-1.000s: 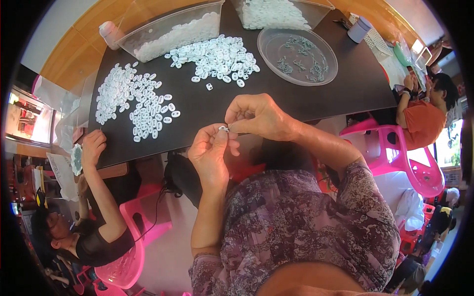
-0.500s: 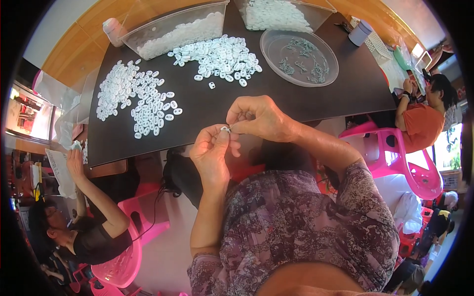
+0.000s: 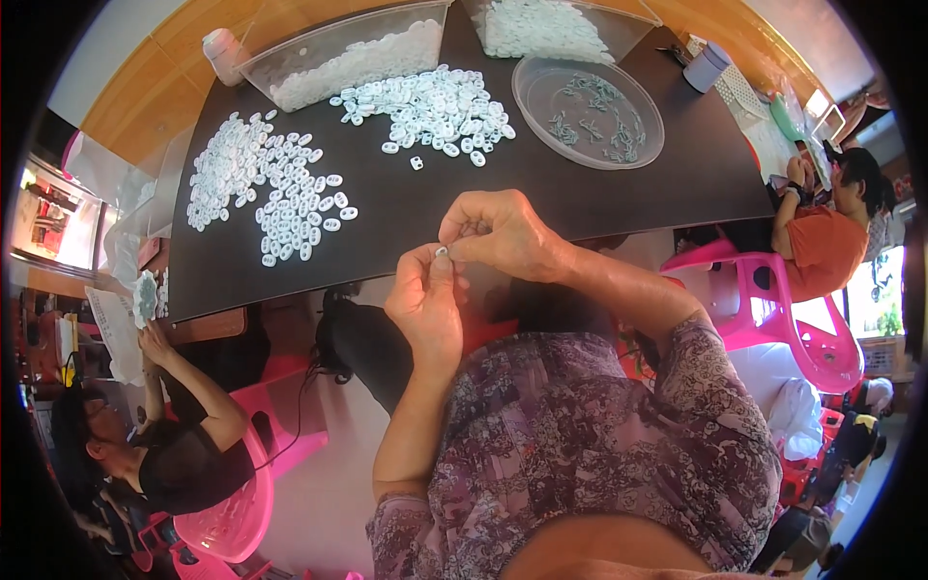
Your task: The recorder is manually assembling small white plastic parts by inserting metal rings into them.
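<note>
Just off the table's near edge, my two hands meet fingertip to fingertip. My left hand [image 3: 425,300] pinches a small white plastic piece [image 3: 442,251] between thumb and forefinger. Right beside that piece, the thumb and forefinger of my right hand [image 3: 510,234] are pressed together; whatever is between them is too small or hidden to name. Beyond my hands lies a heap of white oval plastic pieces with openings [image 3: 435,108]. A second heap of such pieces [image 3: 290,208] spreads at the left. A round clear tray [image 3: 537,124] at the right holds small grey-green parts.
Two clear plastic bins [image 3: 338,85] of white pieces stand at the dark table's [image 3: 387,208] back. A bottle [image 3: 221,55] and a lidded grey cup [image 3: 707,66] flank them. One person [image 3: 198,464] sits at the left, another [image 3: 826,237] at the right, on pink chairs [image 3: 764,290].
My left hand has shifted slightly right, and the white piece between my fingertips shows less. The person at the left has lowered a hand near the table's corner.
</note>
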Available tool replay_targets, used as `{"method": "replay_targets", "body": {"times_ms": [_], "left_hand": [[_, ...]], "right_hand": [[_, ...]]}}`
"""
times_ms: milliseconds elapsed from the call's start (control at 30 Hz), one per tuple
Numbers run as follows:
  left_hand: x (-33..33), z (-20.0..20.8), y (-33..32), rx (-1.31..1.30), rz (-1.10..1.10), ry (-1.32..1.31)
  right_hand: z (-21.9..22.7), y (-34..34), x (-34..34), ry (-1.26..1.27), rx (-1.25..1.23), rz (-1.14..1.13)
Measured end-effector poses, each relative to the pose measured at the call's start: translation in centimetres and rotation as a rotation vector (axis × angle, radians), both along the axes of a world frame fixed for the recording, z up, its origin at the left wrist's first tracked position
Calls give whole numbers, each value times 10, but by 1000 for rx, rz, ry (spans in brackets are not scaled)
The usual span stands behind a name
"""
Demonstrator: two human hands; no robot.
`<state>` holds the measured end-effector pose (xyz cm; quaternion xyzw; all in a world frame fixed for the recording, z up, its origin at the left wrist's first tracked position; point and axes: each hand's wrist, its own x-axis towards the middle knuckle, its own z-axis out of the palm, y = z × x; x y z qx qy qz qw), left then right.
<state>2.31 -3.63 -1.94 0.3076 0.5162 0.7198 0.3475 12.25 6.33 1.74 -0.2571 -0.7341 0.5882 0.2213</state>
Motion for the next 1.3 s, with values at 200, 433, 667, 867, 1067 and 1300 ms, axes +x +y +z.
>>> {"method": "replay_targets", "body": {"times_ms": [200,433,667,867,1067,1300], "left_hand": [[-11,-1,1,-3,-43,-152],[-12,-1,3,-4,-16,-168],[-9,-6,5,-2,53,-71],[-17,-5,6,-32,50,-164],[-31,-7,5,8,74,-238],[-35,-9,7,27,55,-282]], "right_hand": [[-10,1,-5,64,-110,-7],[-15,0,-8,-25,34,-45],[-21,-4,-16,-20,345,-76],[-19,2,-22,37,363,-90],[-18,60,-35,-113,715,-249],[-36,96,-75,-211,1203,-297]]}}
